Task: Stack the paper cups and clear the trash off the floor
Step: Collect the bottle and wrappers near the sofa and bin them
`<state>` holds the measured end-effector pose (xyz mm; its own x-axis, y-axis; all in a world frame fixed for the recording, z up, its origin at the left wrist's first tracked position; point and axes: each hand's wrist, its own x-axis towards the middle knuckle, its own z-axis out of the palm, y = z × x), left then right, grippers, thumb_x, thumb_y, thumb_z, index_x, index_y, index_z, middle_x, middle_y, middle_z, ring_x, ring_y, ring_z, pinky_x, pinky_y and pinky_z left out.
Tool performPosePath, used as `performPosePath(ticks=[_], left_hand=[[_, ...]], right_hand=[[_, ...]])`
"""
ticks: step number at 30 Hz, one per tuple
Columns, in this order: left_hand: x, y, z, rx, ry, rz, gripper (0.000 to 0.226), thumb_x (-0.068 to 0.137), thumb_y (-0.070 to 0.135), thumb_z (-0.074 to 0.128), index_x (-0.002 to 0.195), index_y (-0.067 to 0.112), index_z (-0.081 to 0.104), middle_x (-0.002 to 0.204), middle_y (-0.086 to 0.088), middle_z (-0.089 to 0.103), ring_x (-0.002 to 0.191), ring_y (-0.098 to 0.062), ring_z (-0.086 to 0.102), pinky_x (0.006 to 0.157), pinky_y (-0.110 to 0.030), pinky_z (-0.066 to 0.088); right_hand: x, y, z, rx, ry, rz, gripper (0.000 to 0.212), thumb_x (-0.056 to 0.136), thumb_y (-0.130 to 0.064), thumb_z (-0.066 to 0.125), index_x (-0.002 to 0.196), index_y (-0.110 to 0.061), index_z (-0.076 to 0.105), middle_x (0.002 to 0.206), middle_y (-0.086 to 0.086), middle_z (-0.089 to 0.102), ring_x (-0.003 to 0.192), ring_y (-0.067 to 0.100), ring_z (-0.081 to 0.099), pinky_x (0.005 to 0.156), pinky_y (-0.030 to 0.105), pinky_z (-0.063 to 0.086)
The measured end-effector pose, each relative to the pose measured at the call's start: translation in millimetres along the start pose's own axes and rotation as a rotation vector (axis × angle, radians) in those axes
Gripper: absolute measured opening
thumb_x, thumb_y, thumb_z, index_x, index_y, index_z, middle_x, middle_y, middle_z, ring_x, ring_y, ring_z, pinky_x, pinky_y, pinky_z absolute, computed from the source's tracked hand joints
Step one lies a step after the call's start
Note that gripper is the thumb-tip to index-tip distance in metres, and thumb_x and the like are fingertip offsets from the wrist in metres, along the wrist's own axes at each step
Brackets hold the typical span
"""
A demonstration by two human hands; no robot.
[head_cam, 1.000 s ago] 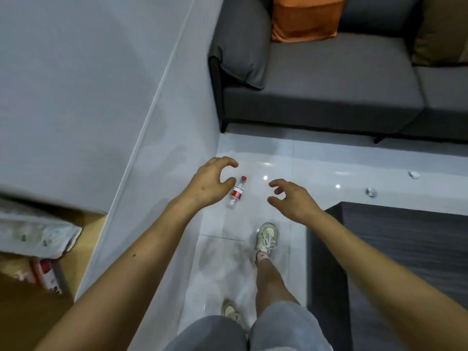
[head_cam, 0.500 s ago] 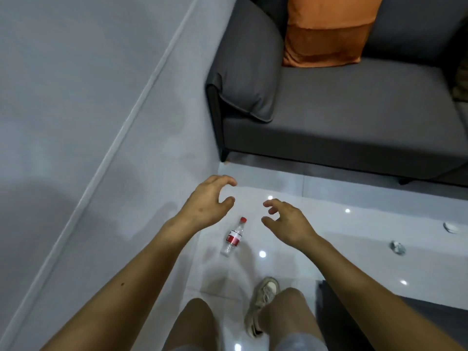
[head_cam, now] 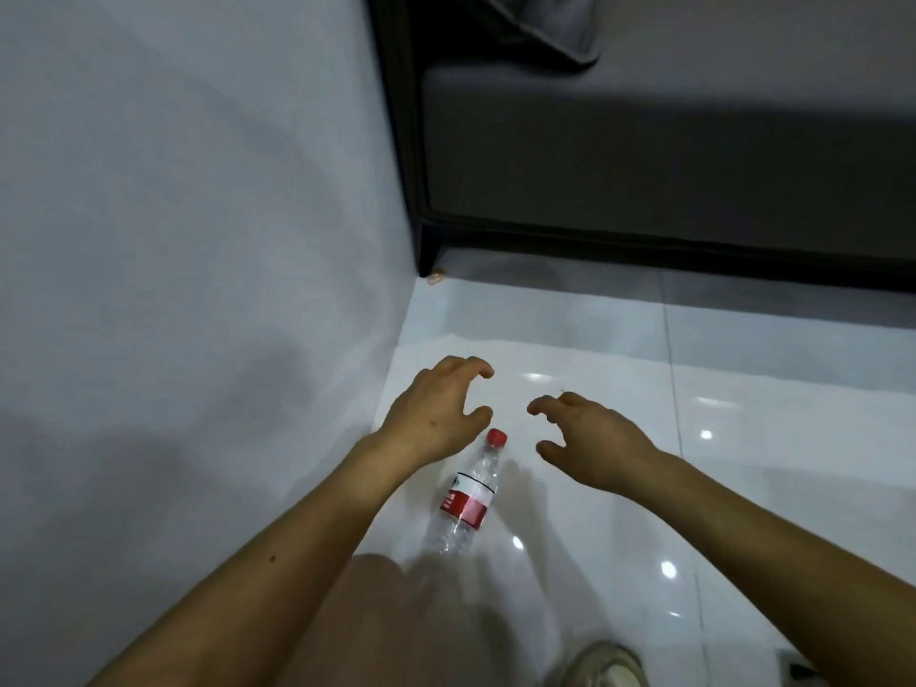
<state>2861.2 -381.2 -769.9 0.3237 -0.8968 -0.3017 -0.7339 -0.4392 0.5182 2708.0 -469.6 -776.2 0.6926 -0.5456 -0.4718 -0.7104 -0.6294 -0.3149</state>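
Note:
A clear plastic bottle (head_cam: 470, 490) with a red cap and a red-and-white label lies on its side on the glossy white floor (head_cam: 743, 488), cap pointing away from me. My left hand (head_cam: 436, 411) hovers just above and left of the cap, fingers loosely curled, holding nothing. Over to the right of the bottle my right hand (head_cam: 590, 438) hangs with spread, bent fingers, also empty. No paper cups are in view.
A pale wall (head_cam: 198, 240) runs along the left, close to the bottle. A dark grey sofa (head_cam: 644, 156) on short legs closes off the far side. My bent knee (head_cam: 396, 622) and a light shoe (head_cam: 602, 669) fill the bottom edge.
I have bent down and come closer: the bottle and floor look larger, and the sofa has slid up out of frame. Both hands have dropped toward the bottle, still empty.

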Motion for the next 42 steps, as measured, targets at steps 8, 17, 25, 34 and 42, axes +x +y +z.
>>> performPosePath(ticks=[8,17,25,34,42], left_hand=[[24.1,-56.6,94.7,0.041,-0.060,-0.005,0.049,0.087,0.032,0.055,0.132,0.024,0.038,0.142,0.001,0.039,0.123,-0.024,0.043,0.096,-0.036,0.042],[30.9,-85.4,167.5,0.095,-0.005,-0.097,0.072,0.079,0.041,0.065,0.139,0.026,0.028,0.148,0.000,0.028,0.127,-0.029,0.036,0.096,-0.041,0.040],[39.6,-114.3,209.7,0.120,-0.131,-0.227,0.098,0.069,0.044,0.074,0.142,0.027,0.012,0.142,-0.007,0.031,0.122,-0.037,0.040,0.094,-0.046,0.039],[42.4,-100.3,243.6,0.067,-0.126,-0.078,0.106,0.067,0.026,0.073,0.144,0.036,0.002,0.128,-0.013,0.039,0.101,-0.032,0.053,0.085,-0.045,0.051],[78.6,11.7,255.2,0.031,-0.095,0.233,0.099,0.070,0.025,0.069,0.145,0.035,0.005,0.132,-0.008,0.039,0.105,-0.029,0.050,0.080,-0.040,0.049]], right_hand=[[27.2,31.8,73.0,0.003,0.029,0.037,0.045,0.093,-0.032,0.047,0.136,-0.028,0.034,0.129,0.000,0.048,0.109,0.022,0.054,0.090,0.032,0.045],[29.3,56.7,146.4,0.159,0.048,0.104,0.045,0.092,-0.031,0.050,0.135,-0.026,0.037,0.130,0.004,0.050,0.109,0.021,0.053,0.090,0.029,0.041],[24.6,64.1,180.1,0.217,0.076,0.165,0.044,0.092,-0.030,0.049,0.134,-0.026,0.039,0.130,0.003,0.050,0.115,0.021,0.049,0.092,0.033,0.042],[5.5,102.1,196.0,0.270,0.137,0.259,0.043,0.092,-0.030,0.048,0.134,-0.026,0.039,0.128,0.003,0.050,0.101,0.024,0.056,0.084,0.032,0.045],[-29.1,182.7,199.7,0.276,0.281,0.617,0.046,0.091,-0.023,0.047,0.135,-0.019,0.038,0.131,0.009,0.046,0.112,0.030,0.051,0.082,0.035,0.044]])
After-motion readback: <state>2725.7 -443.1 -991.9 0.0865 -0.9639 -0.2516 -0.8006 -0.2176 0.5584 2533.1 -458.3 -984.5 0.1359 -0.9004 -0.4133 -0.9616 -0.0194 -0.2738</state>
